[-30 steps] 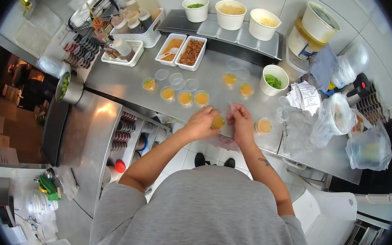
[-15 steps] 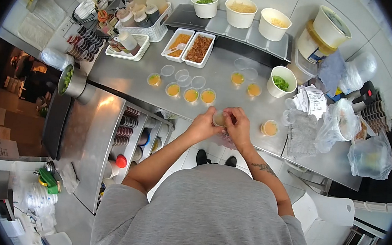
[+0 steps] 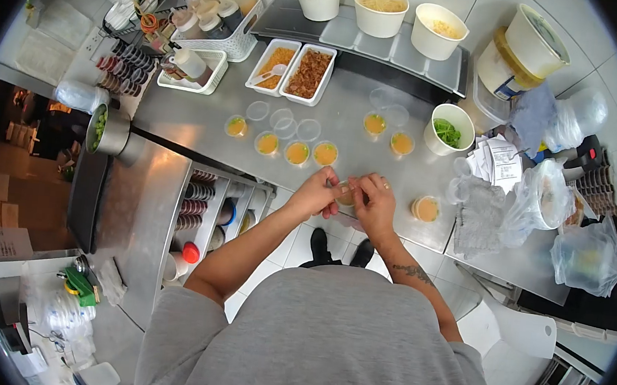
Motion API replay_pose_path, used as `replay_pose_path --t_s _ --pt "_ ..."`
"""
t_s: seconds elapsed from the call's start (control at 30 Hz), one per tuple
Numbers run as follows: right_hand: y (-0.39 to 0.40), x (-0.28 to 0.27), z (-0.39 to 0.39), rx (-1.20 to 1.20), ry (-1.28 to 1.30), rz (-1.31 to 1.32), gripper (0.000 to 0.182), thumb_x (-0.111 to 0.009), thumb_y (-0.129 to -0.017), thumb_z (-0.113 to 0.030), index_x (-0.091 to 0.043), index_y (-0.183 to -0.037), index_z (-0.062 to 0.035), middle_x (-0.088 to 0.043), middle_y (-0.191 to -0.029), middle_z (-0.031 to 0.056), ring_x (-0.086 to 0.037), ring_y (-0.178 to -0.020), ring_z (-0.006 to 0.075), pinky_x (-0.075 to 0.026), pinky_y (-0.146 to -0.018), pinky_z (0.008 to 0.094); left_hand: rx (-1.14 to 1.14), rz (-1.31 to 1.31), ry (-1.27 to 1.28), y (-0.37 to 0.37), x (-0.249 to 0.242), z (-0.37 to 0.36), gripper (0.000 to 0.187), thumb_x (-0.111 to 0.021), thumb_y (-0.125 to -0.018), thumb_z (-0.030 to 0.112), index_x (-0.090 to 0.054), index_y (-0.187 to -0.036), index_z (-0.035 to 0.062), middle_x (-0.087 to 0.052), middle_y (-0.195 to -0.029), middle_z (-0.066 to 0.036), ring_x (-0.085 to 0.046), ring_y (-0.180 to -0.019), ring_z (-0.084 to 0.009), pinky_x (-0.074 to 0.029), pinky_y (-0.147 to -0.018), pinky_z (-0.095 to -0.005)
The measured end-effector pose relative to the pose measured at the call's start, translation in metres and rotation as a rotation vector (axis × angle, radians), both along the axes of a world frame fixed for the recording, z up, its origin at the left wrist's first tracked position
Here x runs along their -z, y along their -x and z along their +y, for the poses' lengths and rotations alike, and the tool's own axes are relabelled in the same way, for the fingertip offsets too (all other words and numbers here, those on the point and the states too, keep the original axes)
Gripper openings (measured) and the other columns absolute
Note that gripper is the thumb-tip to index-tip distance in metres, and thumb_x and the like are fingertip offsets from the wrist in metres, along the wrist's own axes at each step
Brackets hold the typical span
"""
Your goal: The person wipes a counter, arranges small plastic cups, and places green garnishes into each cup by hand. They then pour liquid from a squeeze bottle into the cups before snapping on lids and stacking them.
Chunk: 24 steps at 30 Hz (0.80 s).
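Over the near edge of the steel counter, a small clear plastic cup [image 3: 347, 194] sits between my two hands, partly hidden by fingers. My left hand [image 3: 315, 194] grips its left side, fingers bent at the rim. The fingers of my right hand [image 3: 374, 204] are pinched on its top and right side; whether a lid is on it I cannot make out. Just beyond stand several filled cups of orange liquid with green bits [image 3: 325, 153], some with loose clear lids [image 3: 309, 129] lying behind them. One more filled cup [image 3: 425, 208] stands to the right of my right hand.
White tubs of toppings [image 3: 378, 21] stand on a raised rack at the back. Two trays [image 3: 307, 82] and sauce-bottle baskets [image 3: 193, 80] are at back left. At right are a tub of greens [image 3: 449, 135], a grey cloth [image 3: 480, 215] and plastic bags [image 3: 586, 253].
My left hand has shifted slightly left, its fingers now at the cup's rim instead of wrapped around its side. The right hand stays at the cup. The view has tilted a little.
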State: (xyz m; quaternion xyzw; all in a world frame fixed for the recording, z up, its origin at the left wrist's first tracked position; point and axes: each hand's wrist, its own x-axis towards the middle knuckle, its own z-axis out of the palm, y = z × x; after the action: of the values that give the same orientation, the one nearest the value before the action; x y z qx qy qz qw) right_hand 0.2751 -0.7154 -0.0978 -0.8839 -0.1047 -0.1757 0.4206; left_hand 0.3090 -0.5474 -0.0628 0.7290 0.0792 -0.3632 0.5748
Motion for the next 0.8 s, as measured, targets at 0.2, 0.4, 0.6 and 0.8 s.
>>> replay_pose_path --t_s 0.2,0.4,0.6,0.8 --pt "0.003 0.001 0.008 0.037 0.269 -0.047 0.013 -0.062 -0.081 -0.013 -0.061 -0.094 -0.0139 -0.056 -0.082 0.0049 -0.056 -0.081 0.0264 -0.039 -0.072 0.0391 0.061 -0.038 -0.039 0.001 -0.006 -0.004 0.027 -0.063 -0.091 0.017 -0.041 -0.101 0.0043 -0.06 -0.065 -0.01 -0.056 -0.047 -0.0157 -0.036 -0.038 -0.0281" --pt "0.003 0.002 0.008 -0.006 0.169 -0.001 0.007 -0.058 -0.086 -0.01 -0.056 -0.093 -0.0097 -0.06 -0.08 0.0094 -0.058 -0.077 0.0306 -0.04 -0.071 0.0427 0.194 -0.189 -0.219 -0.001 -0.009 -0.006 0.028 -0.066 -0.088 0.018 -0.045 -0.099 0.0033 -0.059 -0.066 -0.009 -0.058 -0.053 -0.0163 -0.044 -0.046 -0.0306" --pt "0.02 -0.034 -0.007 0.063 0.093 0.03 0.004 -0.056 -0.09 -0.007 -0.055 -0.094 -0.0081 -0.062 -0.075 0.013 -0.06 -0.071 0.0349 -0.044 -0.064 0.0458 0.361 -0.642 -0.391 -0.028 -0.015 -0.015 0.039 -0.07 -0.084 0.037 -0.061 -0.095 -0.0003 -0.065 -0.075 -0.013 -0.061 -0.066 -0.022 -0.05 -0.062 -0.0363" --pt "0.041 -0.076 -0.06 0.324 0.06 0.049 0.007 -0.056 -0.089 -0.006 -0.055 -0.095 -0.0081 -0.062 -0.075 0.0144 -0.061 -0.071 0.0367 -0.045 -0.064 0.0465 0.352 -0.851 -0.546 -0.057 -0.042 -0.081 0.058 -0.068 -0.082 0.047 -0.058 -0.101 -0.0061 -0.068 -0.091 -0.024 -0.067 -0.088 -0.0371 -0.052 -0.075 -0.0451"
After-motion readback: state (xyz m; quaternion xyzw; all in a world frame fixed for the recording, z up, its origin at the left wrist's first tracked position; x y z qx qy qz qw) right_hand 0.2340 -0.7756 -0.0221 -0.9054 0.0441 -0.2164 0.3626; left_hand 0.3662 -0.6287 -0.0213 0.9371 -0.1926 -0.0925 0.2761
